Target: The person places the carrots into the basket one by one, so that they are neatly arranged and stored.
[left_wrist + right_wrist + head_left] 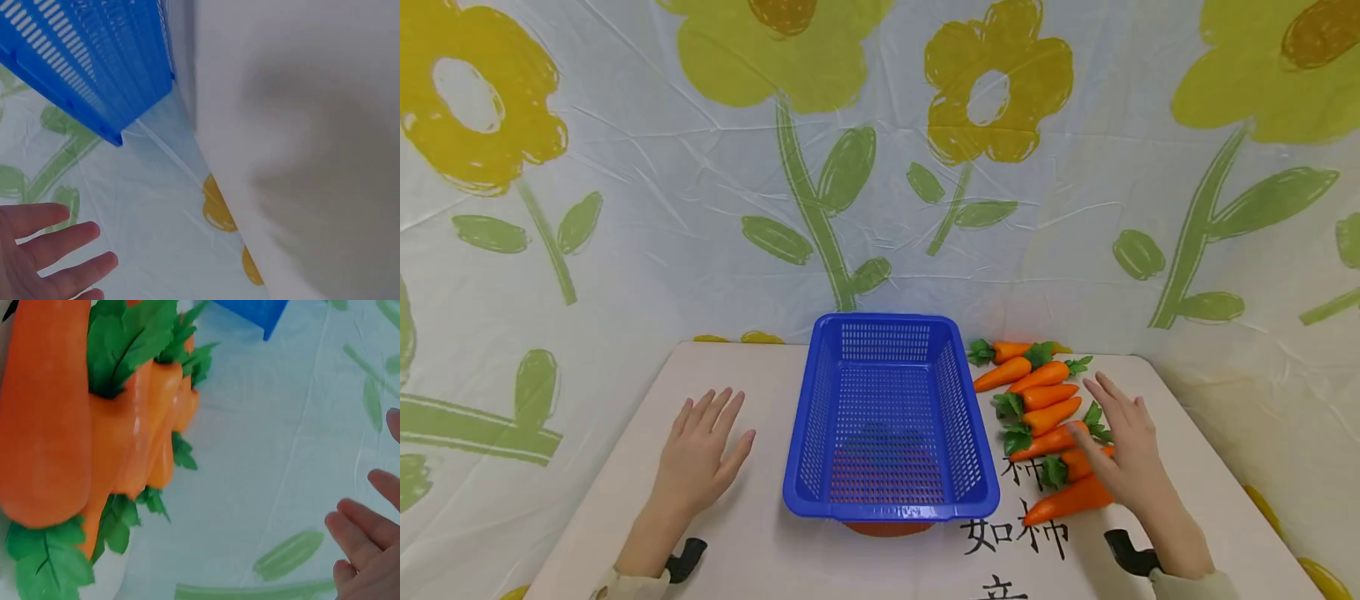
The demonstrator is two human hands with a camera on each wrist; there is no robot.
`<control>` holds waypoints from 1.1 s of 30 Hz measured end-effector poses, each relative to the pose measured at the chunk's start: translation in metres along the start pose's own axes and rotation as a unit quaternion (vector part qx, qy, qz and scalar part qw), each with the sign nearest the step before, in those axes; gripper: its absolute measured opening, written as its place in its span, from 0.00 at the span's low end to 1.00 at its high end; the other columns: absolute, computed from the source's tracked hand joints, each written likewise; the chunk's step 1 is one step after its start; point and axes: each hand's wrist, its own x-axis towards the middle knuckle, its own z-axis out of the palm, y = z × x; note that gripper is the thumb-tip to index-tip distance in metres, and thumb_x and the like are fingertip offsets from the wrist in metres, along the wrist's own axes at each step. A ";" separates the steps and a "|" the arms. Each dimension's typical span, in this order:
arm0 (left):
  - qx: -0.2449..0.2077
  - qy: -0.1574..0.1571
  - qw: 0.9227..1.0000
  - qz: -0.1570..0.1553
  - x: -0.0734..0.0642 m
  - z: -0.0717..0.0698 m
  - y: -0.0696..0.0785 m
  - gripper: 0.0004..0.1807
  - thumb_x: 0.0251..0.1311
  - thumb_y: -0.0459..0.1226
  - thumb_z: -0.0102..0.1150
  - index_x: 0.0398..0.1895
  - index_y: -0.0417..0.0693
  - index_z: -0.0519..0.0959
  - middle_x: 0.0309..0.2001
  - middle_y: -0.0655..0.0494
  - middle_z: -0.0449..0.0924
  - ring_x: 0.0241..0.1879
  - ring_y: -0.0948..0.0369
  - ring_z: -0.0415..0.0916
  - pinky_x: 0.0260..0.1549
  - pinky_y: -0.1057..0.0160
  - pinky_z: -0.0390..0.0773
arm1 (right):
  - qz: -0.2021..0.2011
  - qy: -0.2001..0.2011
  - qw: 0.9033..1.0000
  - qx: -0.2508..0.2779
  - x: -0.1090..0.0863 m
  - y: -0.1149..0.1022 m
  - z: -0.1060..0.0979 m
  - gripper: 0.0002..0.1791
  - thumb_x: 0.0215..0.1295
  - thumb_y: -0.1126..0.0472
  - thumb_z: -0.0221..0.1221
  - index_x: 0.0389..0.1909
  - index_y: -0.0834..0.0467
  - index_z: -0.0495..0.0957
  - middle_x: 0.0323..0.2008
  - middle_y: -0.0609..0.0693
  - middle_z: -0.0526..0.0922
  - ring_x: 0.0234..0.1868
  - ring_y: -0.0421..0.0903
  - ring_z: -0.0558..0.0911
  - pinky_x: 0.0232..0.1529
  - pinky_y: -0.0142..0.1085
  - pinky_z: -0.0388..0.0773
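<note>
A blue plastic basket [891,510] with slotted sides stands in the middle of the table, and nothing lies in it. Through its mesh floor a reddish, patterned shape shows. To its right, several orange carrots [1051,417] with green leafy tops lie in a loose column. My left hand [700,454] is held left of the basket, fingers spread, holding nothing. Over the right edge of the carrots hovers my right hand [1131,450], fingers extended and nothing in its grasp. The right wrist view shows the nearest carrot [47,425] large, with the fingers apart from it.
The white table [730,550] bears black written characters [1018,533] in front of the carrots. A reddish-brown edge [887,528] sticks out under the basket's front. Behind the table hangs a cloth [1037,275] printed with yellow flowers. Black curved pieces [1131,552] sit at both wrists.
</note>
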 end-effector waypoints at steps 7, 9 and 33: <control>-0.045 0.014 0.999 0.025 -0.002 0.011 0.019 0.33 0.70 0.50 0.49 0.65 0.30 0.71 0.62 0.36 0.74 0.62 0.38 0.69 0.69 0.40 0.58 | 0.009 0.052 0.998 0.030 -0.015 0.021 -0.024 0.35 0.51 0.76 0.68 0.63 0.65 0.74 0.65 0.50 0.74 0.68 0.29 0.63 0.72 0.24 0.50; -0.055 0.006 0.998 0.025 -0.004 0.014 0.026 0.32 0.69 0.48 0.52 0.65 0.30 0.70 0.62 0.36 0.74 0.63 0.38 0.69 0.69 0.40 0.58 | 0.020 0.052 0.998 0.027 -0.022 0.028 -0.029 0.34 0.50 0.77 0.68 0.62 0.65 0.75 0.62 0.41 0.75 0.65 0.24 0.64 0.67 0.17 0.53; -0.124 -0.160 0.979 -0.022 -0.003 0.011 0.094 0.77 0.38 0.77 0.60 0.77 0.30 0.44 0.79 0.42 0.34 0.78 0.46 0.39 0.75 0.61 0.34 | 0.137 -0.246 0.959 -0.005 -0.076 0.051 0.001 0.25 0.43 0.73 0.73 0.47 0.58 0.83 0.50 0.60 0.79 0.50 0.63 0.77 0.49 0.65 0.76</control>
